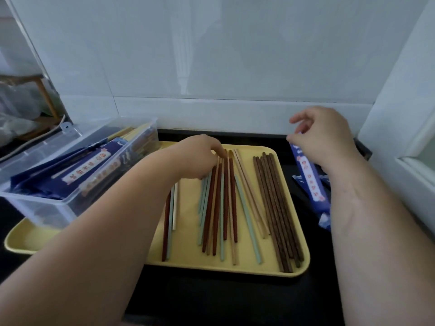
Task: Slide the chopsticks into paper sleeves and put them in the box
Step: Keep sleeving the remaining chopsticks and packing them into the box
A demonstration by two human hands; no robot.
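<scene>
On the yellow plastic tray (188, 245) the left hand (200, 157) rests curled fingers (217, 149) on the tops of the red, teal and beige chopsticks (221, 208); whether they grip one I cannot tell. The right hand (327, 135) pinches a blue printed paper sleeve (310, 182) above the black worktop (211, 297), with the clear plastic box (47, 208) at far left

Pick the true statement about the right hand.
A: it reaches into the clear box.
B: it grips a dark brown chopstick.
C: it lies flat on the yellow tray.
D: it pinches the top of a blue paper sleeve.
D: the right hand pinches the upper end of the blue paper sleeve, right of the yellow tray.
</scene>
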